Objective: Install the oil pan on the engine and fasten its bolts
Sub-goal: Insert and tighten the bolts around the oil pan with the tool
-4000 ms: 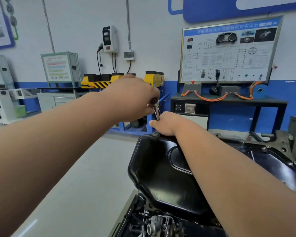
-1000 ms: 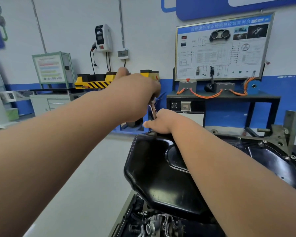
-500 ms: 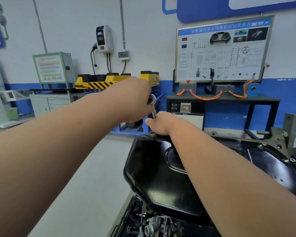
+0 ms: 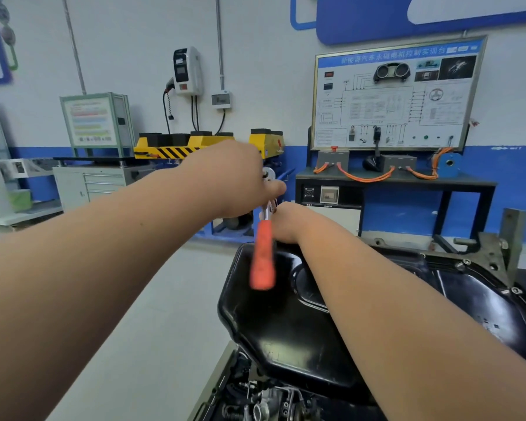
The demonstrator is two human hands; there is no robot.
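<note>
I am reaching both bare arms forward over the black oil pan (image 4: 286,323), which is lying bottom-up on top of the engine (image 4: 264,402). The engine's hoses and metal fittings are showing below the pan's near edge. My left grip (image 4: 234,183) is clamped around the head end of a ratchet wrench (image 4: 262,256), the fingers curled over it and the thumb pointing right. The chrome head is peeking out just past my knuckles, and the orange handle is hanging down toward me, blurred, over the pan's far left corner. My right grip (image 4: 289,221) is resting at the pan's far rim, just beside the wrench's chrome shank. Its fingers are curled away from me and hidden, so I cannot tell whether they are clamping anything. On the right, two bolts (image 4: 465,262) are sitting in the pan's flange, near a grey metal bracket (image 4: 510,238) that is standing upright. Beyond the pan, a wiring training board (image 4: 395,92) is leaning against the wall on a dark worktop (image 4: 395,181) with orange cables (image 4: 365,177) draped across it. A yellow-and-black lift (image 4: 201,145) is standing behind my left grip, and a wall charger (image 4: 186,71) is hanging above it.
</note>
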